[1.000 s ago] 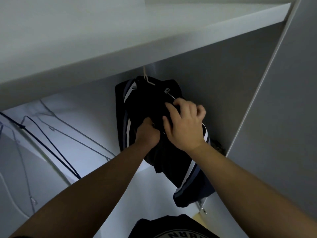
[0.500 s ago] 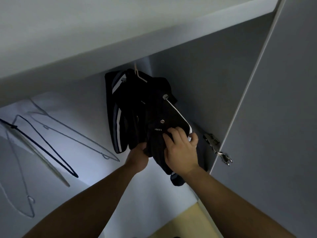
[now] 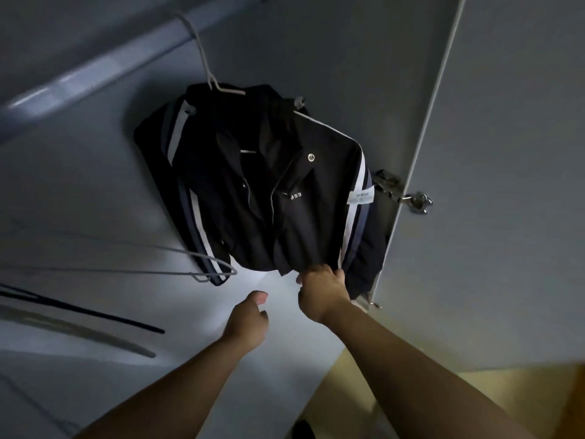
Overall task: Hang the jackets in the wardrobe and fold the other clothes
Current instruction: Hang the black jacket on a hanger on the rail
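Observation:
A black jacket (image 3: 259,191) with white and blue sleeve stripes hangs inside the wardrobe on a white hanger (image 3: 202,55), whose hook sits over the rail (image 3: 104,64). My right hand (image 3: 323,289) pinches the jacket's bottom hem near its right side. Below the hem and apart from the cloth, my left hand (image 3: 248,321) hovers with loosely curled fingers and holds nothing.
Several bare wire hangers (image 3: 190,267) hang at the left of the rail. The wardrobe door (image 3: 506,185) stands open on the right, with a metal hinge (image 3: 405,193) just beside the jacket's sleeve. Wooden floor (image 3: 474,388) shows at the bottom right.
Both hands slid down the jacket from chest to hem. My left hand has let go of the cloth. The jacket now hangs spread out, and my view has tilted up to the rail.

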The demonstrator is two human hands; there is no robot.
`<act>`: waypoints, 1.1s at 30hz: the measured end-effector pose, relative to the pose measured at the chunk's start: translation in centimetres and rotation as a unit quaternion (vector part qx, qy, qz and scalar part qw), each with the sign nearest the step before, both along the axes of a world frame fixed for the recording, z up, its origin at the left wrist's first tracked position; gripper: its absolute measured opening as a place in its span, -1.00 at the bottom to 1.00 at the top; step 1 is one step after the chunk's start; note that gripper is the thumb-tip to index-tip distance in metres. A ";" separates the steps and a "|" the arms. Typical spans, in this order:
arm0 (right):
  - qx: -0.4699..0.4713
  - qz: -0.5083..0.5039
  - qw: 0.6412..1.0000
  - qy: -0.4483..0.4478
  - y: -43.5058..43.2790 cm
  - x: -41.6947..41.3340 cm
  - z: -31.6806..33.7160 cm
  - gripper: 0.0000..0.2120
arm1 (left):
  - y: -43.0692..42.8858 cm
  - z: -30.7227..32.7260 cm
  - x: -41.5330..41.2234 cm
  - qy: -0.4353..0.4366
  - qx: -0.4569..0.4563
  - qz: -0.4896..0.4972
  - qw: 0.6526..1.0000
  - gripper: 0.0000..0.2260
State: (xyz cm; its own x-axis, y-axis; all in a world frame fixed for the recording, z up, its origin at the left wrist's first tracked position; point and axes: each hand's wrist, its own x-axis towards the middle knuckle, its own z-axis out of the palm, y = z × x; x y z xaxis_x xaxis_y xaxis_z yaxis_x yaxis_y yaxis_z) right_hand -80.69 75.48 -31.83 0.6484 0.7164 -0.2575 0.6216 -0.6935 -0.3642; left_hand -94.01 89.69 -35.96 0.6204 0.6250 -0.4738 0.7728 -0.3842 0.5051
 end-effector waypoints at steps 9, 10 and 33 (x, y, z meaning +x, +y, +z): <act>0.009 -0.004 0.998 0.055 0.7 0.9 -7.1 -0.65 | 3.2 -4.6 1.7 -0.054 0.076 0.039 0.995 -0.72; 0.018 -0.002 0.998 0.065 1.1 1.4 -8.4 -0.66 | 4.0 -5.7 2.5 -0.068 0.080 0.048 0.993 -0.73; 0.270 -0.061 0.961 0.005 11.8 6.0 -35.8 -0.52 | 14.3 -30.9 14.5 -0.467 -0.084 0.088 0.876 -0.66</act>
State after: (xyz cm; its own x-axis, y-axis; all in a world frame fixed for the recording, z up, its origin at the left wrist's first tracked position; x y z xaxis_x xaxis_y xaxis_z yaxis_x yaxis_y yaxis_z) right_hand -74.67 87.25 -67.62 0.7354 0.6663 0.1239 0.5423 -0.4689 -0.6971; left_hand -79.49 104.02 -66.83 0.6872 0.7203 0.0948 0.0318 -0.1603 0.9866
